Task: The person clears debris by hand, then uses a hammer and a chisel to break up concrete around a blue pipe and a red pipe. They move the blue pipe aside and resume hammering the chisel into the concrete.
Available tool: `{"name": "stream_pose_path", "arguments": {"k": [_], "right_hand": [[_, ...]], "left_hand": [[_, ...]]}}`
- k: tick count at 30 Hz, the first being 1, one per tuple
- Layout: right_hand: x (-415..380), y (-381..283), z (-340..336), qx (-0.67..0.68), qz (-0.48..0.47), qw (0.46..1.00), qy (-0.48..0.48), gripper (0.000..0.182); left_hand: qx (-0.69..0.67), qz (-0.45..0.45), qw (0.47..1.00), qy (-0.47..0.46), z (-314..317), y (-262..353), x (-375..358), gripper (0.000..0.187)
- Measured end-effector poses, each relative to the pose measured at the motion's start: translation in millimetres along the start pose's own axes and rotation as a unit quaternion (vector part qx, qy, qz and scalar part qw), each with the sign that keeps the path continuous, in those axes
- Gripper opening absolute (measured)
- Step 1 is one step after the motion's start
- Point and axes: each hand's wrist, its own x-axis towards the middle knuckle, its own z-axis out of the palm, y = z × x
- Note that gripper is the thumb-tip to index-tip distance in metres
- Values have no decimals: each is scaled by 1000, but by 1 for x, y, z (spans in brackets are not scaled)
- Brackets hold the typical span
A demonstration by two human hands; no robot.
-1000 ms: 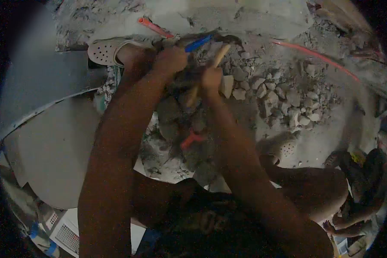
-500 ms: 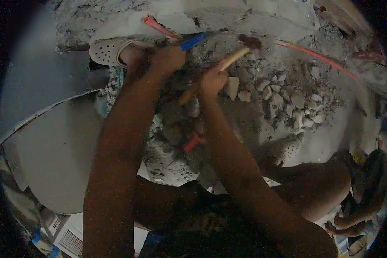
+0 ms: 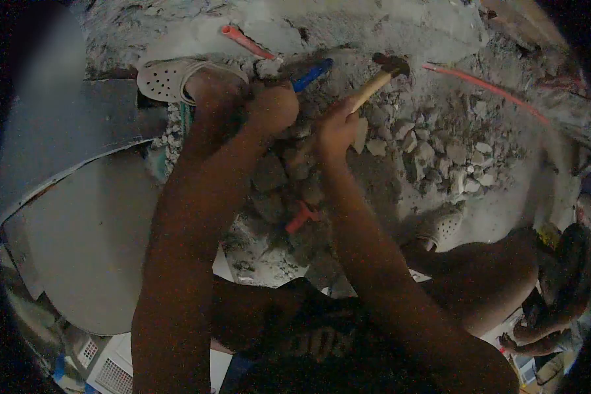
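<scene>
My left hand [image 3: 274,109] is closed around a blue chisel [image 3: 313,74], which slants up and to the right over the broken ground. My right hand [image 3: 337,136] grips a hammer [image 3: 373,90] by its pale wooden handle. The dark hammer head [image 3: 393,64] is up and to the right of the chisel, apart from it. Grey rubble [image 3: 450,152] lies to the right of my right hand, in lumps of several sizes. Below the hands, among the stones, is an orange-red T-shaped pipe fitting [image 3: 301,217].
An orange pipe end [image 3: 246,41] sticks out near the wall base, and a longer orange pipe [image 3: 486,87] runs along the right. Pale clogs [image 3: 161,80] are on my feet. A grey panel [image 3: 88,240] lies left. Another limb [image 3: 545,328] shows dimly at lower right.
Both hands have shifted slightly right and down in the view, with the chisel and hammer still held. The hammer head, blurred before, now shows more clearly and a little farther right.
</scene>
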Motion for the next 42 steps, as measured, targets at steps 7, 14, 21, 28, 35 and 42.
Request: {"name": "stream_pose_path", "arguments": {"k": [7, 14, 21, 28, 35, 42], "right_hand": [[3, -5, 10, -6, 60, 998, -10, 50], [-3, 5, -2, -20, 13, 1000, -14, 50], [-4, 0, 19, 20, -13, 999, 24, 51], [-15, 7, 39, -202, -15, 976, -82, 66], [-18, 14, 37, 12, -38, 999, 17, 69], [-7, 11, 39, -221, 44, 968, -109, 50]], "left_hand": [[-104, -63, 992, 29, -13, 7, -15, 34], [-142, -81, 987, 4, -31, 6, -20, 37], [-166, -91, 981, 44, -5, -17, -12, 37], [-145, -43, 987, 47, 3, -27, 2, 28], [-86, 9, 989, 117, 30, -39, 7, 25], [-126, 22, 976, 174, 39, -47, 14, 23]]}}
